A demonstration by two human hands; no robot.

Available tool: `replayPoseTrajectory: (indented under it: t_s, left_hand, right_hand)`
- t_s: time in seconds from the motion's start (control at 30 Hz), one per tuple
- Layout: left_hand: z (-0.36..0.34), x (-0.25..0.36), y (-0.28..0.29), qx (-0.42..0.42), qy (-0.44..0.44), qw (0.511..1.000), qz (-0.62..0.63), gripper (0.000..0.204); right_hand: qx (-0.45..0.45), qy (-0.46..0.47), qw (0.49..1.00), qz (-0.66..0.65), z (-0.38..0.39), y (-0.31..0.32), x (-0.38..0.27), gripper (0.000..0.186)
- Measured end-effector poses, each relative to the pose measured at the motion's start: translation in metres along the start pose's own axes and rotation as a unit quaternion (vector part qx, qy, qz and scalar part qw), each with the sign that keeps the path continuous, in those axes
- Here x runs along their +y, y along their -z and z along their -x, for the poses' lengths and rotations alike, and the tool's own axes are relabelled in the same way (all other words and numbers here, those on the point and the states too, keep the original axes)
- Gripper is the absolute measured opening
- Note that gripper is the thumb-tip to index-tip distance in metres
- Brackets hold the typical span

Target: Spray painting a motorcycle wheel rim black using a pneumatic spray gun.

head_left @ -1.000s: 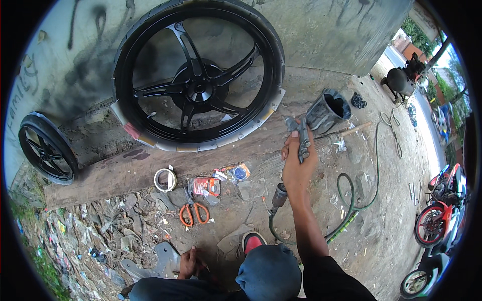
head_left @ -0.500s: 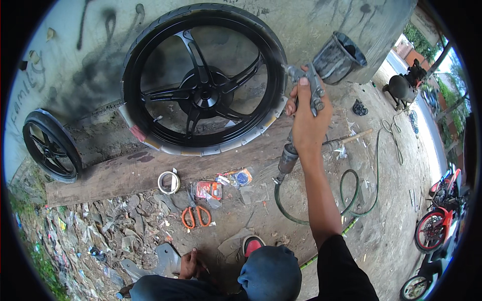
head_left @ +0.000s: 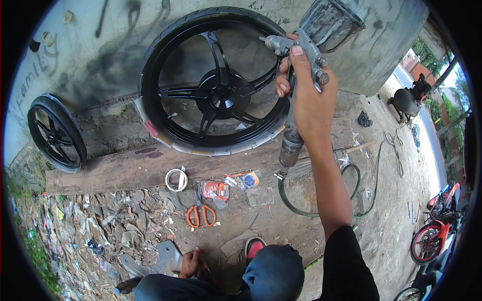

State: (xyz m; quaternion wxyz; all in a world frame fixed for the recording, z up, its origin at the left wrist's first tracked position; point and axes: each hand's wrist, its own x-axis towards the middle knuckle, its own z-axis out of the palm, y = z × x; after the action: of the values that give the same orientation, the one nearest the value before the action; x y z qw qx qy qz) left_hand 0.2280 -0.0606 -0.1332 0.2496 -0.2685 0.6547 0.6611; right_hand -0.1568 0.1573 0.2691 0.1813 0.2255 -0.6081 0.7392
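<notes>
My right hand (head_left: 312, 95) is wrapped round the handle of a grey metal spray gun (head_left: 275, 44), its cup (head_left: 334, 25) sticking out past the hand at the upper right. The nozzle points left, in front of the upper right rim of a large black spoked motorcycle wheel (head_left: 223, 95). Strips of card or paper are tucked round the wheel's lower edge, between rim and tyre. From the gun's lower end a cylindrical fitting (head_left: 291, 148) leads to a green hose (head_left: 291, 205). My left hand (head_left: 190, 263) rests low by my knee, thumb up, its other fingers mostly hidden in shadow.
A smaller black wheel (head_left: 56, 133) leans on the wall at left. On and before a wooden plank (head_left: 110, 173) lie a tape roll (head_left: 176, 179), orange-handled scissors (head_left: 201, 215) and small packets (head_left: 215, 190). Litter covers the ground at left; motorcycles (head_left: 432, 236) stand at right.
My right hand with the spray gun has risen and now looks larger in view. The wheels and ground things have shifted slightly right as the view moved. My left hand has stayed by my knee.
</notes>
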Motion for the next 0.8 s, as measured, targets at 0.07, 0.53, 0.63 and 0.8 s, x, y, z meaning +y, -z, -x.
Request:
replayPoseTrajectory:
  t_s: [0.07, 0.53, 0.63, 0.8]
  left_hand:
    - [0.003, 0.007, -0.001, -0.002, 0.003, 1.000, -0.006, 0.066]
    - [-0.001, -0.014, 0.001, 0.027, -0.034, 0.999, 0.000, 0.067]
    - [0.001, 0.005, -0.008, 0.016, -0.010, 1.000, -0.001, 0.067]
    - [-0.003, -0.010, -0.002, 0.028, -0.003, 1.000, -0.006, 0.068]
  right_hand:
    - [0.006, 0.002, 1.000, 0.007, -0.003, 0.003, 0.001, 0.034]
    - [0.121, -0.040, 0.989, 0.075, 0.013, 0.069, 0.016, 0.036]
    - [0.136, -0.055, 0.986, 0.084, 0.022, 0.088, 0.025, 0.036]
    - [0.166, -0.084, 0.980, 0.066, 0.038, 0.103, 0.039, 0.033]
